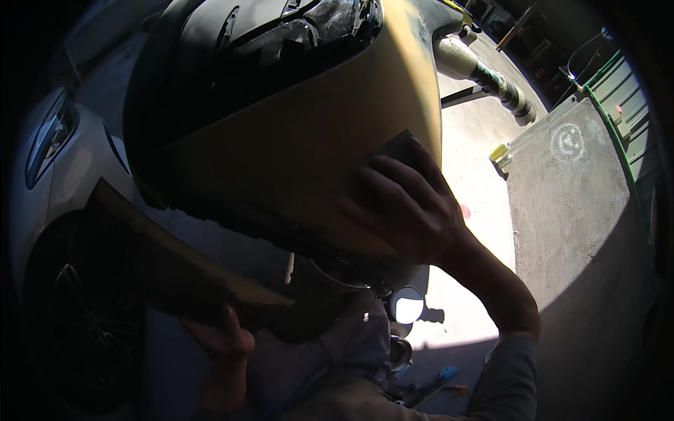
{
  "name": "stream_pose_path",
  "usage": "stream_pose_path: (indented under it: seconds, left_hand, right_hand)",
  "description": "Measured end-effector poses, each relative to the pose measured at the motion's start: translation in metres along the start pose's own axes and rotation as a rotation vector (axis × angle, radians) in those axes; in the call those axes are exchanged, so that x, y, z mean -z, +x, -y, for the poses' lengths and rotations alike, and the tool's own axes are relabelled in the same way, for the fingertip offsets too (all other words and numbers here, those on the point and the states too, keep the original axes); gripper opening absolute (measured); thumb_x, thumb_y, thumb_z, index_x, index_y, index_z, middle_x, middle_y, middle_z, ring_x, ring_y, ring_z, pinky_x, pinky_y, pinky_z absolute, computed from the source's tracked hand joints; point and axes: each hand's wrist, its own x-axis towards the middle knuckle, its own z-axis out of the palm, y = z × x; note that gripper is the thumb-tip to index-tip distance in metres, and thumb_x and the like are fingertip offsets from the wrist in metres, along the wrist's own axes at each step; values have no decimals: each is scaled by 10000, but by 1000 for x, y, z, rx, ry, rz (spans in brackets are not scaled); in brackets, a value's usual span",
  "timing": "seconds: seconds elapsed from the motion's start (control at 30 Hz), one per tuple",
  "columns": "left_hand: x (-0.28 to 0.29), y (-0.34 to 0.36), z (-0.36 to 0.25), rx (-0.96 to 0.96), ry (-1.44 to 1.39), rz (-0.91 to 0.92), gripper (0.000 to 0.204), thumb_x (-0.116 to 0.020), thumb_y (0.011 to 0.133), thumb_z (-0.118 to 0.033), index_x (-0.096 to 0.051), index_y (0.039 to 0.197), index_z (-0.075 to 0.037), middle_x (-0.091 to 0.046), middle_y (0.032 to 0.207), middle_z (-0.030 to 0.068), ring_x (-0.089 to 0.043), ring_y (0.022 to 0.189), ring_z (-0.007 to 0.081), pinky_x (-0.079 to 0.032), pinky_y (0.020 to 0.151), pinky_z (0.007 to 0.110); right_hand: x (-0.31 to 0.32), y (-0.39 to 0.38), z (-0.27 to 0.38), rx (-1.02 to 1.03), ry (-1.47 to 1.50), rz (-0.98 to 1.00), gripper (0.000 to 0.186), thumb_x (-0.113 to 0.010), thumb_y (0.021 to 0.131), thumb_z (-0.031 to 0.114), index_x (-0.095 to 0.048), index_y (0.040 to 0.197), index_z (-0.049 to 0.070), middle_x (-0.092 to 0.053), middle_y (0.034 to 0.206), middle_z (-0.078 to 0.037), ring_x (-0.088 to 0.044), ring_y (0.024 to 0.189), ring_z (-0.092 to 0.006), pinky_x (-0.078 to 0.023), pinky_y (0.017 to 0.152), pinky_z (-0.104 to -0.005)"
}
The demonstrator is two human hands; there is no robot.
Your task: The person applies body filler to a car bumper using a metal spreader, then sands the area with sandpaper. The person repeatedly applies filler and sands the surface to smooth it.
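Note:
A large car bumper, tan and curved with dark openings at its top, fills the middle. On its right side my right hand is closed over a dark, flat piece of sandpaper, pressed to the surface; one corner shows beyond the fingers. At the lower left my left hand grips the lower edge of a long, curved tan-and-dark panel, thumb on its near face. The panel slants below the bumper's left end. Deep shade hides the fingers behind it.
A white car with a dark wheel stands close on the left. Open cans sit on the floor below the bumper, near a blue-ended tool. A wrapped pole and a low concrete slab are at right.

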Motion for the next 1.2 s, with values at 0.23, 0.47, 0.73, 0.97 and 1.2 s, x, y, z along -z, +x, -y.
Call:
stream_pose_path:
  seconds: [0.23,0.47,0.73,0.97,1.2]
  left_hand:
    - [-2,10,10,-319,439,67,467,-451,1177,-185,-446,1640,-125,-411,1582,421,-523,1404,587,-537,1058,623]
    - [-20,16,1,-73,-47,-104,661,-556,1112,-211,-316,1590,176,-435,1567,354,-499,1480,392,-458,1194,459]
    - [-32,18,-6,-11,-33,-110,736,-627,1080,-258,-307,1576,181,-430,1572,367,-499,1470,409,-446,1196,481]
    - [-35,8,-5,28,21,-44,752,-659,1054,-213,-284,1566,191,-446,1570,359,-519,1454,409,-425,1218,479]
    - [-33,7,-7,-1,-29,-17,754,-637,1062,-201,-244,1589,170,-418,1601,358,-493,1483,404,-419,1224,484]
  right_hand:
    - [-24,59,-37,121,36,-169,394,-731,913,329,-758,1297,241,-642,1238,-83,-649,1254,-281,-474,1148,-642]
    - [-25,-3,7,8,24,-43,398,-705,987,255,-759,1376,317,-644,1353,-88,-634,1342,-271,-451,1214,-659]
    - [19,-14,-16,12,25,-61,463,-747,967,227,-734,1409,362,-646,1321,-76,-666,1293,-273,-511,1182,-596]
    - [-32,41,-77,123,158,-233,537,-735,901,130,-748,1411,295,-645,1312,-109,-648,1296,-309,-538,1135,-540]
    - [-12,-40,-33,18,95,-98,419,-757,973,240,-757,1382,333,-640,1331,-81,-660,1295,-288,-492,1196,-613]
